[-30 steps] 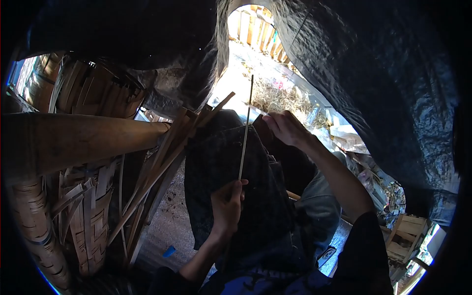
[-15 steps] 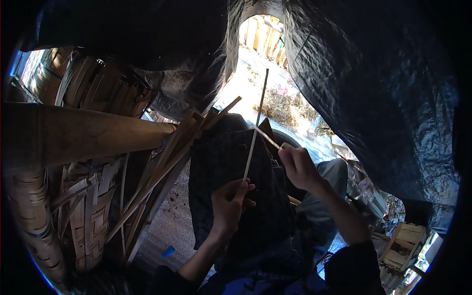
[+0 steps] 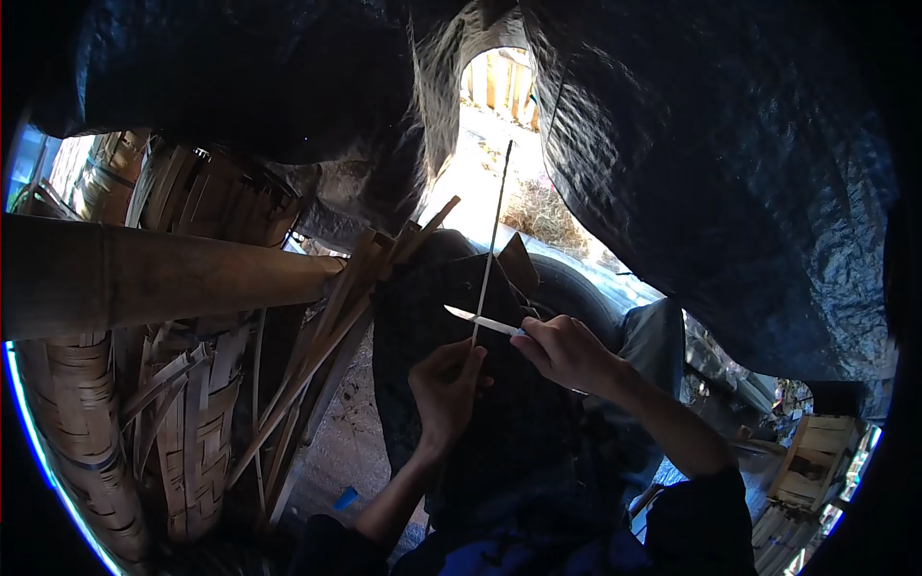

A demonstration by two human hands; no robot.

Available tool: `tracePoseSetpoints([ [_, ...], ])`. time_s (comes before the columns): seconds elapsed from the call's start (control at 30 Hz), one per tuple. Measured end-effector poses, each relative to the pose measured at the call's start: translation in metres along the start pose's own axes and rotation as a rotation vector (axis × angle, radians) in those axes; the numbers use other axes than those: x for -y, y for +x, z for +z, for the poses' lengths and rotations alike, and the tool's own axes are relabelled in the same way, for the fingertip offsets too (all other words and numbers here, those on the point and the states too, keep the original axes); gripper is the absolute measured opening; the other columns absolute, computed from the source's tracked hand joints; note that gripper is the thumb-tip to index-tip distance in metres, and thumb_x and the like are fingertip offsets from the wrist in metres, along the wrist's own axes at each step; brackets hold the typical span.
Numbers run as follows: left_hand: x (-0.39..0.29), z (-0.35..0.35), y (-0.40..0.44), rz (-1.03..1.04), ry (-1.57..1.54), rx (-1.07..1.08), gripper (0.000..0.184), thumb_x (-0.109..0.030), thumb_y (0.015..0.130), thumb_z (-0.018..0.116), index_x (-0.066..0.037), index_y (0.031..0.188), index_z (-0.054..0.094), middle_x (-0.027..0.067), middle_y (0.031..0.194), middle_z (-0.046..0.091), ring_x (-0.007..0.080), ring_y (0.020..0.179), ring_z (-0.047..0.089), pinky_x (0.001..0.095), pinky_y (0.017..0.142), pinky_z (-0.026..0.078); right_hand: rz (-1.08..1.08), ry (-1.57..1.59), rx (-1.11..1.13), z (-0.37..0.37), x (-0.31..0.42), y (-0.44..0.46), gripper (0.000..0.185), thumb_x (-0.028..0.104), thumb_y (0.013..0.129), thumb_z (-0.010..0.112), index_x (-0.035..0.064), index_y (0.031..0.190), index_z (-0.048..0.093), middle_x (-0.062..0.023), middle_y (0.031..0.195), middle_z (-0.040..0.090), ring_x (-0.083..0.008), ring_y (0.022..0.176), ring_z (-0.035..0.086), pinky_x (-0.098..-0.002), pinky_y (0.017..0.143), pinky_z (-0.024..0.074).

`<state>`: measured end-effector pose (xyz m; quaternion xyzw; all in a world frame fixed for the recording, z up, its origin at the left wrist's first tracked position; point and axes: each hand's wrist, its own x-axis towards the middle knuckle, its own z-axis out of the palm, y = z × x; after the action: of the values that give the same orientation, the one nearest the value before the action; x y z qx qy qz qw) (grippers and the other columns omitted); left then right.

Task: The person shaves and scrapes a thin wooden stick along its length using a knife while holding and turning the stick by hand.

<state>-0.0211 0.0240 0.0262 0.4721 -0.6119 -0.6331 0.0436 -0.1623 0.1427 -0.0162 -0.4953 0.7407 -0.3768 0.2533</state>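
Observation:
My left hand (image 3: 444,398) pinches the lower end of a thin, straight strip (image 3: 493,240), probably bamboo, which points up and away from me. In my right hand (image 3: 573,355) is a knife (image 3: 487,322), fingers wrapped round its handle. Its pale blade lies across the strip just above my left fingertips and points left; whether the edge bites in, I cannot tell. Below both hands a dark cloth (image 3: 413,317) covers my lap. A brown pointed piece (image 3: 519,264) stands at the cloth's far edge.
A thick bamboo pole (image 3: 192,278) reaches in from the left. Several split slats (image 3: 317,350) lean beside my lap, near woven baskets (image 3: 82,422). Dark plastic sheeting (image 3: 701,192) hangs at the right and above. A wooden crate (image 3: 813,461) stands at the lower right.
My right hand has drawn the knife down along the strip toward my left hand. The blade now shows clearly. My left hand keeps its pinch, and the view has shifted slightly.

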Motion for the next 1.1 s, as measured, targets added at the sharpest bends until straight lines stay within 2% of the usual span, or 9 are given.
tracePoseSetpoints([
  [0.07,0.005,0.006,-0.002,0.044,0.004,-0.081,0.021,-0.010,0.085,0.064,0.006,0.098,0.064,0.0112,0.078,0.066,0.0122,0.061,0.064,0.0201,0.046,0.047,-0.006,-0.066,0.052,-0.002,0.005,-0.003,0.028,0.023,0.091,0.053,0.0003,0.075,0.050,-0.0170,0.055,0.052,-0.0347,0.053,0.057,-0.0418,0.047,0.0437],
  [0.17,0.013,0.008,0.001,0.079,0.001,-0.086,0.020,-0.009,0.085,0.063,0.006,0.099,0.064,0.0120,0.079,0.066,0.0112,0.060,0.063,0.0206,0.046,0.048,0.056,-0.137,0.169,-0.004,0.006,-0.001,0.029,0.025,0.091,0.053,0.0014,0.074,0.049,-0.0163,0.055,0.052,-0.0348,0.053,0.057,-0.0428,0.048,0.0453],
  [0.37,0.013,0.004,0.006,-0.002,-0.020,-0.074,0.020,-0.007,0.086,0.062,0.008,0.098,0.063,0.0138,0.081,0.067,0.0112,0.061,0.062,0.0216,0.046,0.050,0.021,-0.139,0.232,0.004,-0.008,0.010,0.032,0.029,0.090,0.055,0.0019,0.074,0.048,-0.0146,0.054,0.052,-0.0342,0.053,0.057,-0.0435,0.049,0.0457],
  [0.6,0.021,0.004,0.007,0.011,-0.063,-0.103,0.019,-0.007,0.085,0.062,0.008,0.097,0.064,0.0138,0.081,0.067,0.0108,0.059,0.061,0.0211,0.046,0.049,0.034,-0.166,0.264,0.006,-0.009,0.013,0.030,0.028,0.090,0.055,0.0022,0.076,0.047,-0.0143,0.055,0.052,-0.0339,0.054,0.057,-0.0427,0.050,0.0457],
  [0.67,0.021,0.003,0.007,-0.020,-0.086,-0.100,0.022,-0.010,0.085,0.064,0.007,0.099,0.063,0.0122,0.082,0.068,0.0092,0.055,0.060,0.0192,0.044,0.044,-0.057,-0.189,0.197,0.013,-0.015,0.014,0.035,0.032,0.092,0.052,0.0014,0.075,0.047,-0.0124,0.050,0.051,-0.0309,0.047,0.058,-0.0402,0.044,0.0468],
  [0.77,0.020,0.005,0.009,-0.005,-0.081,-0.129,0.023,-0.009,0.085,0.064,0.007,0.101,0.063,0.0122,0.082,0.068,0.0096,0.059,0.061,0.0193,0.045,0.044,-0.071,-0.214,0.170,0.014,-0.017,0.018,0.035,0.032,0.091,0.053,0.0008,0.076,0.048,-0.0122,0.051,0.052,-0.0316,0.050,0.060,-0.0404,0.044,0.0480],
  [0.87,0.024,0.008,0.000,-0.019,-0.079,-0.124,0.024,-0.009,0.084,0.064,0.008,0.102,0.063,0.0127,0.083,0.068,0.0105,0.063,0.062,0.0199,0.046,0.046,0.052,-0.255,0.065,0.003,-0.036,0.031,0.034,0.031,0.091,0.053,0.0004,0.076,0.049,-0.0133,0.051,0.053,-0.0322,0.052,0.061,-0.0408,0.045,0.0475],
  [1.03,0.010,0.006,0.003,-0.089,-0.143,-0.094,0.022,-0.007,0.084,0.064,0.009,0.099,0.063,0.0145,0.083,0.068,0.0123,0.065,0.063,0.0211,0.046,0.048,0.004,-0.190,0.130,-0.011,-0.064,0.061,0.029,0.028,0.091,0.054,0.0010,0.081,0.051,-0.0147,0.051,0.049,-0.0328,0.049,0.055,-0.0404,0.046,0.0418],
  [1.1,0.010,0.005,0.003,-0.105,-0.119,-0.088,0.022,-0.007,0.084,0.064,0.009,0.099,0.063,0.0146,0.084,0.068,0.0128,0.066,0.064,0.0211,0.046,0.048,-0.273,-0.288,-0.322,-0.001,-0.094,0.076,0.028,0.027,0.091,0.053,0.0015,0.081,0.053,-0.0158,0.052,0.048,-0.0340,0.051,0.055,-0.0409,0.047,0.0421],
])
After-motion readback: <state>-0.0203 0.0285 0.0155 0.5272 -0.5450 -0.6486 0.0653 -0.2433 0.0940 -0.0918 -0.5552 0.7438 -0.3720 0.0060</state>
